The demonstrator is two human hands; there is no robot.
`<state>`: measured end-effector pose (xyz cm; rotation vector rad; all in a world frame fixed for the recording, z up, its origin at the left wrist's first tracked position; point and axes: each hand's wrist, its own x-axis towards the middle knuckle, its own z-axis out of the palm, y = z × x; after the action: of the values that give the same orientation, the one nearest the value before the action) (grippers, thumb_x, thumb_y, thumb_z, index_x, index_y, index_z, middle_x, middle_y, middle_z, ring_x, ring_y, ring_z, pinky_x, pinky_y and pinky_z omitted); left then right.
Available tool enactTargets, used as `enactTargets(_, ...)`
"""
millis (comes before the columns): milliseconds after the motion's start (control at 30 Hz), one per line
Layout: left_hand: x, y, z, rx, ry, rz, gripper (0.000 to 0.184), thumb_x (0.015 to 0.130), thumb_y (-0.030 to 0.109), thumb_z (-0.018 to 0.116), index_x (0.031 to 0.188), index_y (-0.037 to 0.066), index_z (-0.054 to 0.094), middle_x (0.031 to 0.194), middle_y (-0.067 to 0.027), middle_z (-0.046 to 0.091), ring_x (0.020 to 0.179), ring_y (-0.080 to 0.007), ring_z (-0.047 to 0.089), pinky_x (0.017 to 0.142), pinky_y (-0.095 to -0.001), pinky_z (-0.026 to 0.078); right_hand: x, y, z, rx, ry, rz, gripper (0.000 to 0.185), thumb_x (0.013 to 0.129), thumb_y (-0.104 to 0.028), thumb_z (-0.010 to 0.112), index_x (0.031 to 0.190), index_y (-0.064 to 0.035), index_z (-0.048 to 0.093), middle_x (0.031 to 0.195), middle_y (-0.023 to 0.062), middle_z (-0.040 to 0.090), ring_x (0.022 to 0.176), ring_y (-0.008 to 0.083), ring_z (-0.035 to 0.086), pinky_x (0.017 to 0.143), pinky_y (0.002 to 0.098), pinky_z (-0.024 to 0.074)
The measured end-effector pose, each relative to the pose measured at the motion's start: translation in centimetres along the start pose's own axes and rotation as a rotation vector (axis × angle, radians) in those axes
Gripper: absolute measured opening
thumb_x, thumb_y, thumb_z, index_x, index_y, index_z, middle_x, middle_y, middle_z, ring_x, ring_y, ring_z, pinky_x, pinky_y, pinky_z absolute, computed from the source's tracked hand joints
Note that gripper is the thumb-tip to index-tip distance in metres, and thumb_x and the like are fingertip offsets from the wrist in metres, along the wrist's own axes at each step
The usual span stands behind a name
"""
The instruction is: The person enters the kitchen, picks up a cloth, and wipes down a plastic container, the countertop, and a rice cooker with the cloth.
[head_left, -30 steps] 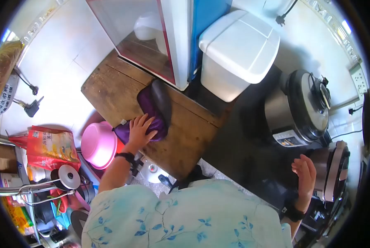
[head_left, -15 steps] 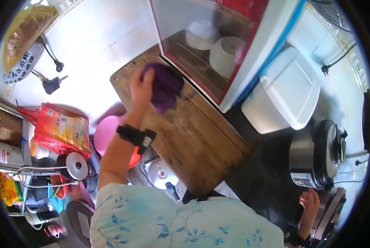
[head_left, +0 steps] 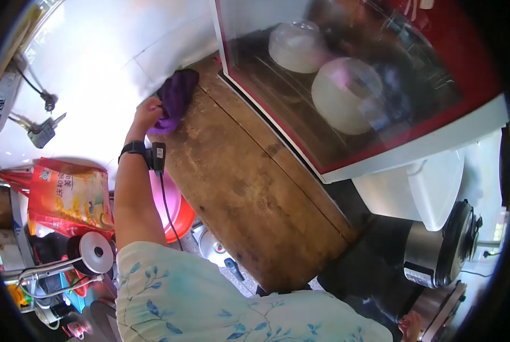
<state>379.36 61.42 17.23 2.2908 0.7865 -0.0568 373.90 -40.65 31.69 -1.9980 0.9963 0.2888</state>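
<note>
My left hand [head_left: 147, 114] is closed on a dark purple cloth [head_left: 178, 98]. The cloth lies bunched at the far left corner of a worn wooden board tabletop [head_left: 249, 194], partly over its edge. A black band with a small box and a cable sits on my left wrist. Low on the right, my right hand [head_left: 411, 326] hangs beside a silver and dark appliance [head_left: 441, 310]. Its fingers are loosely bent and apart, with nothing visible in them; part of the hand is cut off by the frame.
A red-framed glass cabinet [head_left: 323, 169] with white bowls inside stands along the board's far side. At right are a white bin [head_left: 400, 185] and an electric pressure cooker [head_left: 437, 251]. Pink [head_left: 165, 196] and red basins sit left, below a red package [head_left: 69, 194]. Plugs hang on the wall.
My left hand has carried the purple cloth leftward across the board to its far left corner. My right hand has dropped lower. The view has shifted, showing more of the cabinet.
</note>
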Motion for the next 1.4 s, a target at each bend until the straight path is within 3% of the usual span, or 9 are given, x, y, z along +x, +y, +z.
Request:
enactTargets(67, 0.8, -0.9, 1.9, -0.069, 0.506, 0.002, 0.050, 0.075, 0.039, 0.060, 0.121, 0.020, 0.051, 0.124, -0.0089, 0.049, 0.117, -0.0257, 0.044, 0.095, -0.0409, 0.035, -1.1, -0.4, -0.2, -0.107, 0.030, 0.034, 0.023, 0.083, -0.031, 0.055, 0.099, -0.0146, 0.050, 0.068, 0.0012, 0.055, 0.051, 0.0117, 0.055, 0.038, 0.0229, 0.0418)
enactTargets(233, -1.4, 7.6, 6.7, 0.362, 0.327, -0.367, 0.059, 0.075, 0.053, 0.054, 0.126, 0.026, 0.045, 0.142, -0.0049, 0.025, 0.132, -0.0279, 0.016, 0.093, -0.0685, 0.012, -2.4, -1.5, 1.6, -0.054, -0.045, -0.020, 0.021, 0.084, -0.029, 0.054, 0.098, -0.0135, 0.051, 0.069, 0.0017, 0.056, 0.055, 0.0114, 0.056, 0.041, 0.0231, 0.0451)
enactTargets(467, -11.9, 11.7, 16.8, 0.395, 0.420, 0.229, 0.041, 0.068, 0.035, 0.060, 0.103, 0.016, 0.059, 0.121, -0.0067, 0.045, 0.117, -0.0269, 0.035, 0.095, -0.0581, 0.021, -2.4, -2.2, 6.5, -0.021, -0.157, -0.078, 0.026, 0.085, -0.027, 0.055, 0.102, -0.0084, 0.052, 0.075, 0.0042, 0.057, 0.058, 0.0123, 0.056, 0.048, 0.0220, 0.0462)
enactTargets(833, -39.8, 20.7, 29.7, 0.261, -0.185, 0.827, 0.037, 0.061, 0.035, 0.066, 0.091, 0.015, 0.061, 0.107, -0.0054, 0.054, 0.110, -0.0244, 0.042, 0.092, -0.0538, 0.023, -3.0, 3.1, 6.2, 0.147, -0.374, -0.338, 0.027, 0.086, -0.015, 0.051, 0.108, -0.0001, 0.051, 0.089, 0.0097, 0.060, 0.074, 0.0144, 0.059, 0.065, 0.0247, 0.0488)
enactTargets(1067, -44.9, 28.5, 32.2, -0.411, -1.027, 0.115, 0.021, 0.079, 0.010, 0.054, 0.098, 0.003, 0.058, 0.082, 0.0027, 0.056, 0.074, -0.0072, 0.052, 0.065, -0.0239, 0.044, -4.0, 14.4, -0.3, 0.322, -0.361, -0.339, 0.028, 0.087, -0.014, 0.053, 0.110, 0.0021, 0.051, 0.092, 0.0104, 0.061, 0.079, 0.0159, 0.059, 0.069, 0.0265, 0.0486)
enactTargets(1167, -46.6, 33.3, 32.9, -0.544, -1.089, 0.334, 0.030, 0.081, 0.009, 0.049, 0.108, -0.001, 0.055, 0.099, -0.0038, 0.059, 0.090, -0.0136, 0.054, 0.083, -0.0260, 0.042, -4.6, 19.3, -4.2, 0.308, -0.243, -0.369, 0.028, 0.086, -0.013, 0.052, 0.109, 0.0020, 0.053, 0.089, 0.0091, 0.063, 0.079, 0.0147, 0.060, 0.068, 0.0257, 0.0481)
enactTargets(1267, -49.0, 35.8, 35.4, -0.774, -0.953, 0.172, 0.027, 0.081, 0.009, 0.047, 0.105, -0.001, 0.055, 0.092, -0.0030, 0.059, 0.081, -0.0115, 0.055, 0.072, -0.0249, 0.045, -5.0, 24.3, -7.9, 0.354, -0.119, -0.332, 0.027, 0.085, -0.013, 0.053, 0.108, 0.0021, 0.053, 0.087, 0.0082, 0.063, 0.078, 0.0139, 0.060, 0.067, 0.0253, 0.0479)
enactTargets(1333, -49.8, 39.4, 36.1, -0.621, -0.515, 0.486, 0.024, 0.084, 0.013, 0.045, 0.102, 0.000, 0.056, 0.093, -0.0045, 0.059, 0.082, -0.0127, 0.056, 0.070, -0.0262, 0.047, -5.1, 28.0, -11.2, 0.385, -0.029, -0.323, 0.027, 0.085, -0.013, 0.053, 0.107, 0.0022, 0.054, 0.086, 0.0080, 0.063, 0.076, 0.0137, 0.060, 0.067, 0.0253, 0.0479)
enactTargets(1400, -45.7, 40.3, 36.9, -1.065, -0.729, 0.303, 0.028, 0.088, 0.028, 0.045, 0.098, 0.004, 0.056, 0.093, -0.0044, 0.058, 0.080, -0.0132, 0.056, 0.069, -0.0275, 0.047, -5.5, 30.4, -12.6, 0.449, 0.044, -0.285, 0.027, 0.084, -0.014, 0.054, 0.105, 0.0022, 0.055, 0.084, 0.0074, 0.063, 0.073, 0.0130, 0.059, 0.065, 0.0249, 0.0475)
